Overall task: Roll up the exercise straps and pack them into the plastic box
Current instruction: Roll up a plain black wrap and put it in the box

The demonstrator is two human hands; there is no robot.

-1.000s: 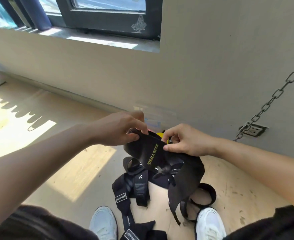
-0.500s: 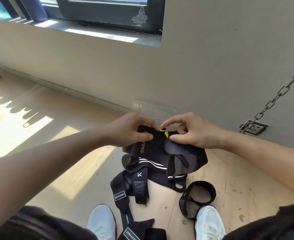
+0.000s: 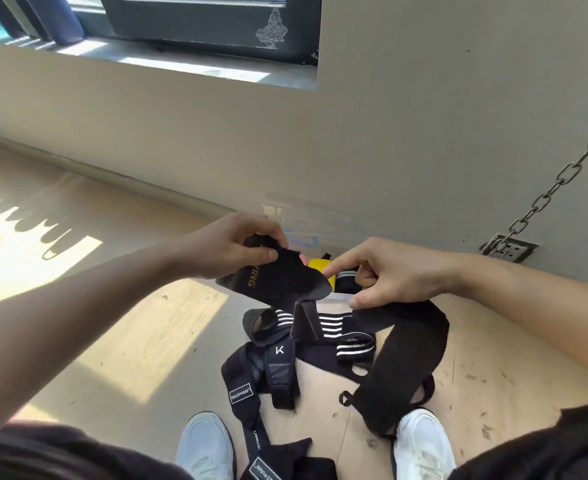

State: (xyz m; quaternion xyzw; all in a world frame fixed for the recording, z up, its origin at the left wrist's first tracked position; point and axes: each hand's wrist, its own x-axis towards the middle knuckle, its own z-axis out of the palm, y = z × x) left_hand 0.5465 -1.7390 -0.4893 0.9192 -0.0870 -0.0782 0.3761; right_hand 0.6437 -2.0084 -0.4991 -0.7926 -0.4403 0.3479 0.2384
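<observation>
here, left hand (image 3: 230,247) pinches the black strap (image 3: 285,280); right hand (image 3: 403,275) fingers (image 3: 367,276) curl round it, forefinger out.

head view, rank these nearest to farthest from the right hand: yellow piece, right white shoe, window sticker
1. yellow piece, at the index fingertip of the right hand
2. right white shoe, down on the floor
3. window sticker, up on the dark frame

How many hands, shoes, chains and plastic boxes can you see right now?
Hands: 2, left hand and right hand
Shoes: 2
Chain: 1
Clear plastic box: 1
Total: 6
</observation>
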